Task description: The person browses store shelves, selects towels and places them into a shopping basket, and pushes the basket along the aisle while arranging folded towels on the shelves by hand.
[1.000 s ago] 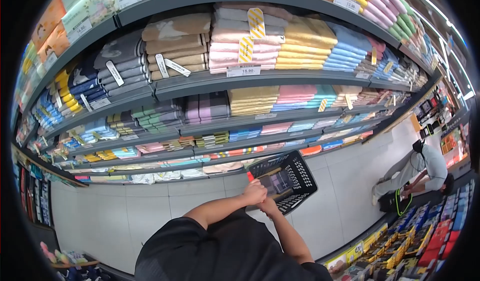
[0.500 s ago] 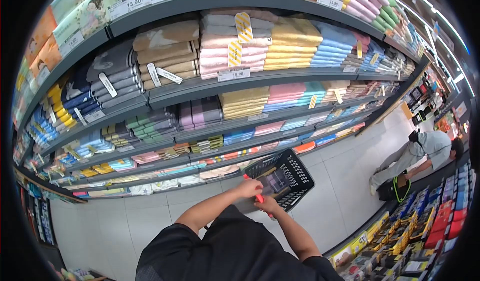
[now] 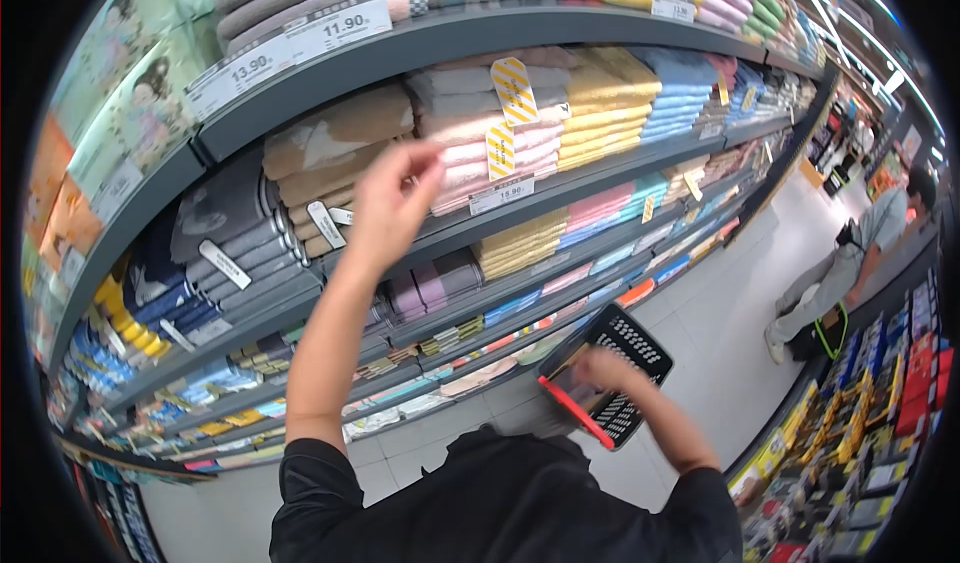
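My left hand [image 3: 395, 203] is raised in front of the shelf, its fingers loosely bent and apart with nothing visible in them. It is nearest the stack of pink towels [image 3: 465, 168] and the brown towels [image 3: 335, 133]; whether it touches them is unclear. Over the black shopping basket [image 3: 640, 341] is my right hand [image 3: 605, 371], blurred, its fingers hidden. The basket's red handle [image 3: 578, 415] lies on the side nearer my body, apart from that hand. Something dark in the basket is mostly covered by the hand.
Shelves of folded towels [image 3: 605, 108] with price labels [image 3: 502, 195] curve along the left and front. A person [image 3: 865, 248] in grey bends at the right, beside a dark bag with a green edge. Packaged goods [image 3: 850, 443] fill racks at the lower right.
My left hand has left the red handle and risen to the towel shelf. My right hand has moved off the handle to over the basket. The view has moved closer to the shelf.
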